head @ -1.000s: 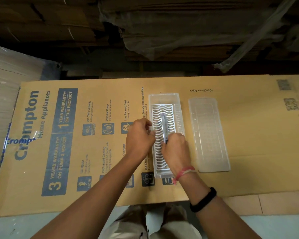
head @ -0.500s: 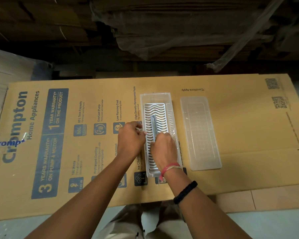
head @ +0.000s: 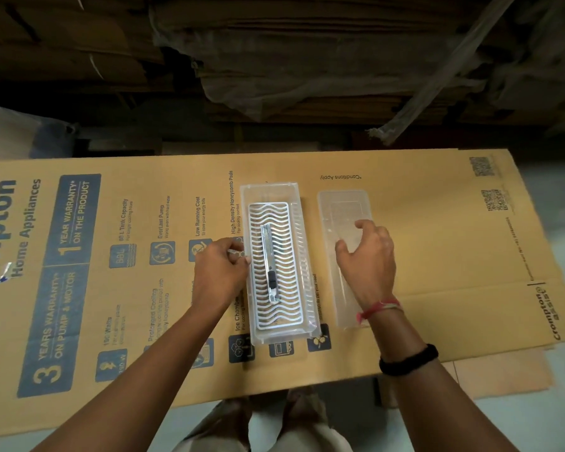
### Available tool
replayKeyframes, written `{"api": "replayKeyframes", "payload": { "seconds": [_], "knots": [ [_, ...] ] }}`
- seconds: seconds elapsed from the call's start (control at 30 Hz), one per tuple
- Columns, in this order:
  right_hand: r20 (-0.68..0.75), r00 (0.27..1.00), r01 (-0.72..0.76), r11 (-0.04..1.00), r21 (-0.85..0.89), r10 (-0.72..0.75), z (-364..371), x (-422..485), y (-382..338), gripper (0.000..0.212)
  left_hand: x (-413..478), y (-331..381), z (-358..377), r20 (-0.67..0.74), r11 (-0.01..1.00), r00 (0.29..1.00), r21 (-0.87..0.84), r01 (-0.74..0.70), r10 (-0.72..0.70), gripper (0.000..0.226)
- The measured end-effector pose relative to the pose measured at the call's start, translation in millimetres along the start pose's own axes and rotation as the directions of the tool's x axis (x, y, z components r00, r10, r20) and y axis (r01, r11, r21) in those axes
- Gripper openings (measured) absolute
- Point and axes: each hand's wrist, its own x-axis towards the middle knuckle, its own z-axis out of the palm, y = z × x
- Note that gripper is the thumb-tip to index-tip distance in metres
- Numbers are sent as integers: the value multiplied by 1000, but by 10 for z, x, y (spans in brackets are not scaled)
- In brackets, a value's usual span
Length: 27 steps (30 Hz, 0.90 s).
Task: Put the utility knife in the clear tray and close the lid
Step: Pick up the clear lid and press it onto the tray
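Observation:
A silver utility knife (head: 270, 262) with a black slider lies lengthwise on the white wavy grate inside the clear tray (head: 269, 189). My left hand (head: 221, 272) rests against the tray's left wall, fingers curled on its rim. The clear lid (head: 343, 203) lies flat on the cardboard to the right of the tray. My right hand (head: 367, 259) hovers over the lid's middle with fingers spread, holding nothing; whether it touches the lid is unclear.
Everything sits on a large flattened printed cardboard box (head: 454, 243). Stacks of cardboard and plastic sheeting (head: 307, 60) rise behind it. A white wrapped bundle (head: 10, 132) stands at the far left. My legs show below the near edge.
My right hand has let go of the knife, which now lies in the tray, and has moved right over the lid. My left hand stays at the tray's left side.

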Motion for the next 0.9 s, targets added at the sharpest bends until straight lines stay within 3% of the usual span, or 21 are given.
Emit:
{"api": "replayKeyframes", "payload": {
  "seconds": [0.07, 0.2, 0.47, 0.67, 0.9],
  "knots": [
    [95, 994, -41, 993, -107, 51, 120, 68, 168, 60, 0, -20, 6, 3, 1000, 1000, 8, -6, 6, 14],
    [198, 974, -55, 968, -247, 106, 330, 63, 360, 70, 7, -35, 3, 22, 1000, 1000, 1, 11, -11, 14],
    [227, 965, -76, 969, -236, 131, 428, 92, 468, 71, 7, 4, 38, 0, 999, 1000, 32, 19, -19, 14],
    [181, 975, -98, 980, -172, 129, 228, 107, 373, 69, -4, -21, 55, -10, 1000, 1000, 16, 21, -21, 13],
    [98, 995, -40, 995, 92, 31, -137, -185, -130, 70, -12, -61, 86, -28, 1000, 999, -3, 20, -20, 12]
  ]
}}
